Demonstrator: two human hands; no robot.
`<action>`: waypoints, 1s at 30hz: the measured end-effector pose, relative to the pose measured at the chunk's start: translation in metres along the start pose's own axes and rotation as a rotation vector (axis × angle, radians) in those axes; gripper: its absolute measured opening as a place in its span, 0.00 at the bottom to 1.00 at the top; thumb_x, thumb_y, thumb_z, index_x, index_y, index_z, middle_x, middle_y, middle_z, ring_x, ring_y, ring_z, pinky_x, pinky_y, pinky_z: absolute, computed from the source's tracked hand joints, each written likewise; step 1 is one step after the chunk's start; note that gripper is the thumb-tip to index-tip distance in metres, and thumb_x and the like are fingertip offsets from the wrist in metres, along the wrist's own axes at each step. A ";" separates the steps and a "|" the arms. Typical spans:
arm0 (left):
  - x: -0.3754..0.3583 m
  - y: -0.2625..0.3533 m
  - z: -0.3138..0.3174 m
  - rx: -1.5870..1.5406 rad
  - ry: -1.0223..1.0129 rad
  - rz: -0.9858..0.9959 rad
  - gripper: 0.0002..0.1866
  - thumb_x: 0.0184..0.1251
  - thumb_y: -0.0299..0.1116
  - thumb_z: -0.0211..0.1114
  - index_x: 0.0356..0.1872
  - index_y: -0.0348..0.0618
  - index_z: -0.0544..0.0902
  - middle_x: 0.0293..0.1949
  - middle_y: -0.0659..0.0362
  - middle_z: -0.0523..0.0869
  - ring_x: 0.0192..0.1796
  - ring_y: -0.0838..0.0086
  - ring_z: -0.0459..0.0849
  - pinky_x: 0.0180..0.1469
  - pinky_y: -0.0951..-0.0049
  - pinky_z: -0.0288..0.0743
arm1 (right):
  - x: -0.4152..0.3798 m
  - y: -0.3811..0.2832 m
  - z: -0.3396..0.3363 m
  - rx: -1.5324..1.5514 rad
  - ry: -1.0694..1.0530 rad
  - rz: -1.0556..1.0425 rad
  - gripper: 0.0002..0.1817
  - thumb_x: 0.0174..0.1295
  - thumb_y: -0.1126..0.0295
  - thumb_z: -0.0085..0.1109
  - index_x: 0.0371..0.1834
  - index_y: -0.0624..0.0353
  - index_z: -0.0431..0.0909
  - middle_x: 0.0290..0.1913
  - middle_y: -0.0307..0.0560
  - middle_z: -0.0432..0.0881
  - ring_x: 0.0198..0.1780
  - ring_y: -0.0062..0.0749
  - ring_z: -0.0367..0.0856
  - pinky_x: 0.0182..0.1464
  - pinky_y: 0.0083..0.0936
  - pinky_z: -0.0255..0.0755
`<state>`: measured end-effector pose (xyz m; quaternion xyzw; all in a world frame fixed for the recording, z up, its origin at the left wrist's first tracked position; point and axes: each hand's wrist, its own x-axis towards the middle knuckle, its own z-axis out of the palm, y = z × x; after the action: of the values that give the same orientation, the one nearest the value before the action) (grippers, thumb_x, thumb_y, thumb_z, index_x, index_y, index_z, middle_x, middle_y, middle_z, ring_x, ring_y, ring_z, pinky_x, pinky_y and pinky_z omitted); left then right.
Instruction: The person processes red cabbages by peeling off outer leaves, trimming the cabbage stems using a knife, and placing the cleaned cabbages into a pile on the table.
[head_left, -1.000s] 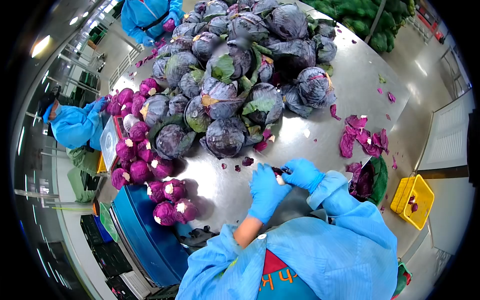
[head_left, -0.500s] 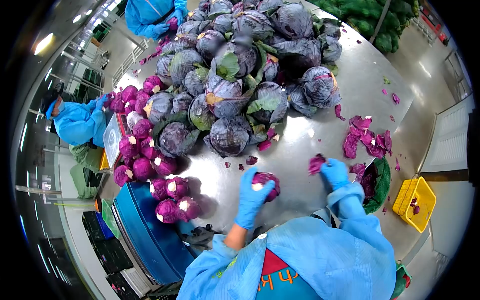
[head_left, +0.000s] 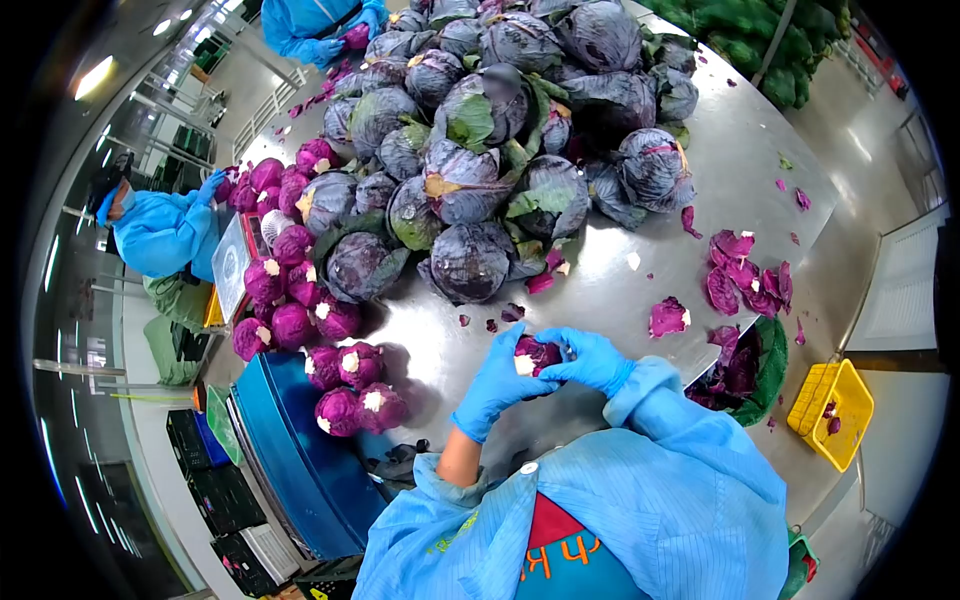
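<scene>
A small purple cabbage (head_left: 536,356) with a pale cut stem is held between my two blue-gloved hands over the metal table (head_left: 620,270). My left hand (head_left: 495,385) wraps round its left side and underside. On its right side are the bent fingers of my right hand (head_left: 592,362). A loose purple leaf (head_left: 669,318) lies on the table right of my hands. Peeled purple cabbages (head_left: 361,365) are grouped to the left. Beyond my hands rises a large pile of darker, unpeeled cabbages (head_left: 467,262).
Torn leaves (head_left: 738,275) lie at the right, above a green-lined container (head_left: 765,375) of leaves. A yellow basket (head_left: 848,410) stands on the floor. A blue bin (head_left: 300,450) is at the left. Two co-workers (head_left: 165,232) in blue stand across the table's far left side.
My right hand has moved left to the cabbage and let go of a purple leaf, which now lies on the table. The view has shifted slightly.
</scene>
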<state>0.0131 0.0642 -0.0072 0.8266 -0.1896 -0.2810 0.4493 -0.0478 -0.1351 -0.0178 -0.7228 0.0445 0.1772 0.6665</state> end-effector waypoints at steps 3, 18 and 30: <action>0.003 0.001 0.001 -0.007 -0.004 -0.014 0.58 0.33 0.46 0.85 0.68 0.28 0.63 0.59 0.45 0.72 0.61 0.59 0.76 0.63 0.65 0.71 | 0.019 0.013 -0.014 0.114 -0.149 0.007 0.33 0.53 0.63 0.75 0.64 0.56 0.74 0.53 0.44 0.83 0.52 0.23 0.79 0.56 0.26 0.74; 0.023 -0.002 0.001 0.044 0.009 -0.015 0.52 0.36 0.52 0.82 0.62 0.28 0.72 0.56 0.43 0.78 0.59 0.57 0.77 0.62 0.65 0.71 | 0.002 0.050 -0.019 -0.497 0.321 -0.359 0.19 0.63 0.63 0.64 0.57 0.51 0.79 0.37 0.45 0.86 0.35 0.35 0.85 0.40 0.30 0.78; -0.004 -0.013 0.001 0.006 0.028 0.170 0.53 0.33 0.47 0.84 0.65 0.37 0.69 0.61 0.46 0.72 0.64 0.55 0.73 0.68 0.62 0.65 | 0.007 0.024 -0.009 -0.129 0.026 -0.339 0.27 0.59 0.66 0.69 0.64 0.49 0.77 0.48 0.43 0.79 0.49 0.31 0.79 0.55 0.27 0.73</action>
<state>0.0101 0.0733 -0.0175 0.8127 -0.2538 -0.2297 0.4716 -0.0466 -0.1453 -0.0419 -0.7634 -0.0812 0.0554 0.6383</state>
